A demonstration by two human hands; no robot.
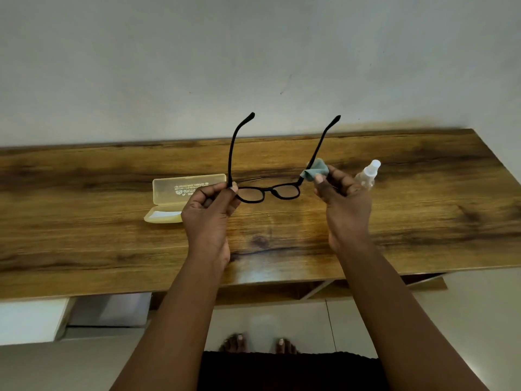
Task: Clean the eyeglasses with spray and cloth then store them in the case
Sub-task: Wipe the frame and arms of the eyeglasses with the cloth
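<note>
I hold black-framed eyeglasses [270, 191] above the wooden table [282, 238], lenses toward me and both temple arms unfolded, pointing up and away. My left hand [210, 213] pinches the frame at its left hinge. My right hand [342, 201] grips a small teal cloth [316, 171], which is pressed around the right temple arm near its hinge. A translucent yellow case [180, 197] lies open on the table behind my left hand, its lid raised. A clear spray bottle [368, 174] lies on the table just beyond my right hand.
A grey wall [253, 66] rises directly behind the table. The table's near edge is just below my wrists, with a shelf and white boxes [31, 320] underneath. My feet show on the tiled floor.
</note>
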